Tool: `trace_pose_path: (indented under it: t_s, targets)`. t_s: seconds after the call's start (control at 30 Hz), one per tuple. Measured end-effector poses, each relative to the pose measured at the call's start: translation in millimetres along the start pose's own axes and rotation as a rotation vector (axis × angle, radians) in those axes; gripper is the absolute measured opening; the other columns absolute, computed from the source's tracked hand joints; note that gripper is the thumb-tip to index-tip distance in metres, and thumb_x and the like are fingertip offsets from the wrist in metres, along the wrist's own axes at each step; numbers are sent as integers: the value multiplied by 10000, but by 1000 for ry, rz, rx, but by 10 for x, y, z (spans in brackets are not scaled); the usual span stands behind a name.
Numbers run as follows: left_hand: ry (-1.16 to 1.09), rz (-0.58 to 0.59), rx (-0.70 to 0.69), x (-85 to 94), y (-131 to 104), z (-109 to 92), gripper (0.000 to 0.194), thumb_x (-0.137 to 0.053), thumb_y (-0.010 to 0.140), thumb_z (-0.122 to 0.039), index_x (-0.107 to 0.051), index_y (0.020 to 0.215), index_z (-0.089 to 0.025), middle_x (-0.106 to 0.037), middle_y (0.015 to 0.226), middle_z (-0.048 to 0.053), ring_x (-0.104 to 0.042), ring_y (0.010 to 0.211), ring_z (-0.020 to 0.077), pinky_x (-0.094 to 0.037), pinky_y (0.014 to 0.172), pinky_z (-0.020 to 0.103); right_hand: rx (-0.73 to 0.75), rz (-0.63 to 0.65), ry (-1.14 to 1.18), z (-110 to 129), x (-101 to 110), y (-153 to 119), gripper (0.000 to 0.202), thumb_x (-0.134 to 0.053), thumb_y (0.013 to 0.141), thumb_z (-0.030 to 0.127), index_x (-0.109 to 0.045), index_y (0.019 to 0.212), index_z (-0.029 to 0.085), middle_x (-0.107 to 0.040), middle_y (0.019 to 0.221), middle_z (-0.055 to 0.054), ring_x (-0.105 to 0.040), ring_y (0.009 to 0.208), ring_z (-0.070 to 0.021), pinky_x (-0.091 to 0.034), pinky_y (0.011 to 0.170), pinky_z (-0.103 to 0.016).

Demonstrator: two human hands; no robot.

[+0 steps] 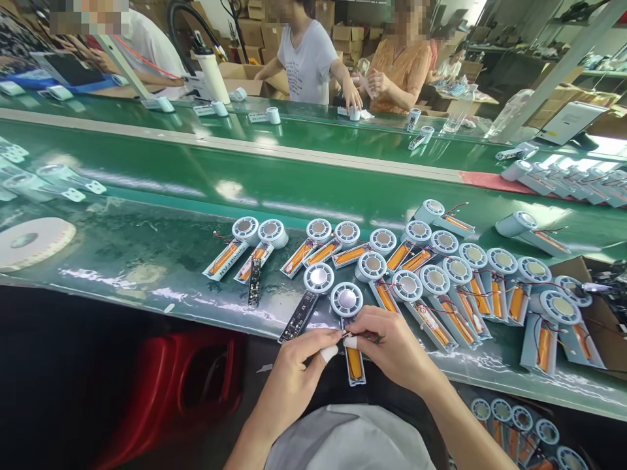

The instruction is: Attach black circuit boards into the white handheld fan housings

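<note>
A light-blue handheld fan body (pixel 346 299) lies at the table's near edge, its round head away from me and its open handle showing an orange battery (pixel 353 364). Over that handle my left hand (pixel 304 356) and my right hand (pixel 392 343) meet, both closed in a pinch. A tiny piece, perhaps a wire end, shows between the fingertips; its kind is unclear. White covers wrap both thumb tips. Left of it lies another fan (pixel 318 278) with a black circuit board (pixel 298 317) along its handle. A loose circuit board (pixel 254 282) rests against a fan farther left.
Several open fan bodies with orange batteries (pixel 434 279) crowd the right. A cardboard box (pixel 571 267) stands at the right edge. Beyond runs a green conveyor belt (pixel 206 166). A white tape roll (pixel 36 243) lies left; a red stool (pixel 166 391) is below. Co-workers (pixel 308 59) work opposite.
</note>
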State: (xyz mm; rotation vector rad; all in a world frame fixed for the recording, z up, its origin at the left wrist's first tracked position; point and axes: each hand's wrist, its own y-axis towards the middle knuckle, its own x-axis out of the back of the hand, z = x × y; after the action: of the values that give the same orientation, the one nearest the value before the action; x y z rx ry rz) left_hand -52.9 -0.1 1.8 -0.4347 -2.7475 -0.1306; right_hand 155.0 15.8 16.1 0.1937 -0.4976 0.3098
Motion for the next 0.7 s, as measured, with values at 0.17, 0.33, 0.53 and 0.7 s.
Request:
trace_pose_path:
  t_s: [0.17, 0.33, 0.53, 0.7]
  targets:
    - [31, 11, -18, 23, -3, -2, 274, -534, 968, -208, -782, 1077, -250, -792, 1134, 55, -737, 1079, 213, -569, 989, 332, -23, -8, 18, -6, -26, 38, 85, -702, 886, 151, -726, 822, 202, -647, 748, 9, -584, 686, -139, -438, 603, -241]
    - [76, -50, 98, -3, -34, -83, 283, -530, 968, -268, -731, 1167, -258, -787, 1145, 51, -743, 1058, 229, -591, 933, 335, -42, 50, -68, 98, 92, -68, 287, -720, 856, 151, -702, 1124, 254, -678, 971, -21, -630, 773, -158, -535, 667, -262]
    - [-8, -28, 188, -88, -92, -118, 404, -494, 967, -278, -577, 1361, -250, -761, 1121, 61, -763, 768, 171, -626, 764, 285, 25, -2, -217, 108, 116, -272, 311, -573, 933, 116, -638, 1201, 260, -661, 1089, -66, -674, 871, -188, -577, 729, -293]
    - [117, -58, 130, -186, -96, -115, 456, -434, 954, -223, -553, 1395, -231, -649, 1381, 111, -754, 899, 208, -627, 686, 285, 217, -90, -328, 78, -87, -258, 260, -499, 974, 101, -645, 1155, 219, -661, 992, -83, -652, 804, -192, -553, 687, -306]
